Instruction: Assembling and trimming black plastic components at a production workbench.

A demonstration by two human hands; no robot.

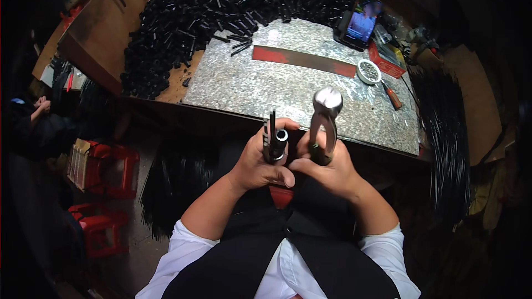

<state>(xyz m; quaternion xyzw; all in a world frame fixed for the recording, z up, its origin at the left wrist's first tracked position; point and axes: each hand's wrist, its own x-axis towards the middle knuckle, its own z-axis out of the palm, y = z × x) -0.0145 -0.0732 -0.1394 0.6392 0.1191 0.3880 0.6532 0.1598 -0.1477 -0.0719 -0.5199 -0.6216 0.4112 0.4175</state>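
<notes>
Close to the table's front edge, my left hand point(260, 160) is closed round a black part point(275, 147) with a round, pale-rimmed tube end and thin dark rods standing beside it. I cannot make out its lower end, which the fingers cover. Right beside it, my right hand point(331, 167) grips a pair of pincers point(327, 108), their rounded shiny metal head pointing up and away from me. The fingers hide most of the handles. The two hands are nearly touching, and the pincers are apart from the black part.
A big heap of small black tubular parts point(183, 39) covers the back left. On the speckled tabletop point(233, 86) lie a red-brown strip point(302, 62), a white bowl point(368, 72) and an orange-handled tool point(393, 98). A phone point(363, 22) leans behind; black rods point(446, 138) hang right. Red stools point(113, 169) stand left.
</notes>
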